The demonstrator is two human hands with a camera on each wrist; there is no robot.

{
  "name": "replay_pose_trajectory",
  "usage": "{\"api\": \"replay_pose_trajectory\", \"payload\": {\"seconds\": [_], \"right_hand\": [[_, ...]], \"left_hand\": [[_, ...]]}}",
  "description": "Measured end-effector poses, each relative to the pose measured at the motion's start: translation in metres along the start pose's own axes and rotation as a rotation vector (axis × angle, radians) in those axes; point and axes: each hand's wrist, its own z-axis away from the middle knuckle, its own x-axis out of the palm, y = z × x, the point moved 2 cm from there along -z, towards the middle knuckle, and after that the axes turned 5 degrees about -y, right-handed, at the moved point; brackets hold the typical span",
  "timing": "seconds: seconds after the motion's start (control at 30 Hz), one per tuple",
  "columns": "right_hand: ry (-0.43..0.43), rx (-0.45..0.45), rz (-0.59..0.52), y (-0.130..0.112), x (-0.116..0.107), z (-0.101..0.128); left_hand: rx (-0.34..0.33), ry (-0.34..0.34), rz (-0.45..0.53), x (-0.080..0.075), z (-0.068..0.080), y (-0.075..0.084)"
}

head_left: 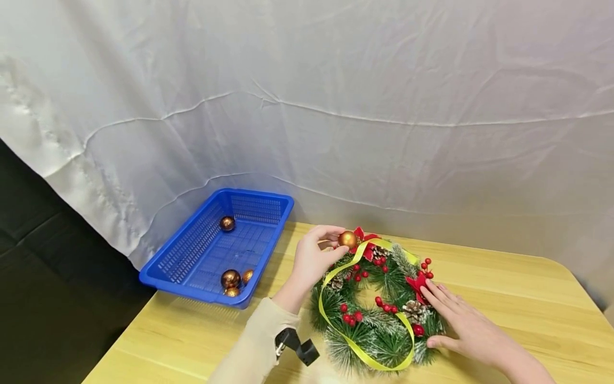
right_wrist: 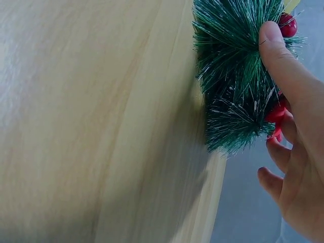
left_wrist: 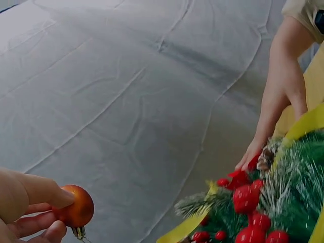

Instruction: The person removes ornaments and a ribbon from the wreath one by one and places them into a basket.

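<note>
One ball [head_left: 348, 239] pinched by left hand [head_left: 314, 256], thumb against fingers; round, no long axis. Wreath [head_left: 393, 338] lies right and nearside of these fingers; ball-to-wreath contact unclear. Right hand [head_left: 467, 325], fingers extended, rests on wreath's right side.

The small round glossy ball ornament [head_left: 347, 239] is copper-orange with a gold cap [left_wrist: 78, 232]. The ring-shaped bristly artificial-pine wreath [head_left: 390, 341] is deep green with white-frosted tips, dotted with glossy red berries [head_left: 352, 318], red flower petals [head_left: 417, 287] and white-tipped brown pinecones [head_left: 413, 310]. The flat ribbon [head_left: 357, 352] is plain bright yellow. The rectangular plastic basket [head_left: 192, 292] is blue with a latticed pattern; shiny balls [head_left: 231, 279] inside are bronze-brown and orange-gold. The wooden surface [head_left: 508, 277] is pale yellow, streaked with grain.
</note>
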Motion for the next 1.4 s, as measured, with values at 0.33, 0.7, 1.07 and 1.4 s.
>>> {"api": "replay_pose_trajectory", "payload": {"seconds": [0.33, 0.7, 1.07, 1.4], "right_hand": [[0.009, -0.008, 0.013, 0.001, 0.002, 0.0], [0.004, -0.006, -0.009, 0.002, 0.002, 0.001], [-0.003, 0.001, -0.017, 0.001, 0.001, 0.0], [-0.003, 0.008, -0.016, 0.001, 0.001, 0.0]], "left_hand": [[0.054, 0.087, -0.016, -0.045, 0.016, -0.008], [-0.067, 0.178, -0.08, -0.087, 0.033, 0.0], [-0.102, 0.234, -0.142, -0.117, 0.037, 0.002], [-0.153, 0.299, -0.238, -0.145, 0.041, -0.025]]}}
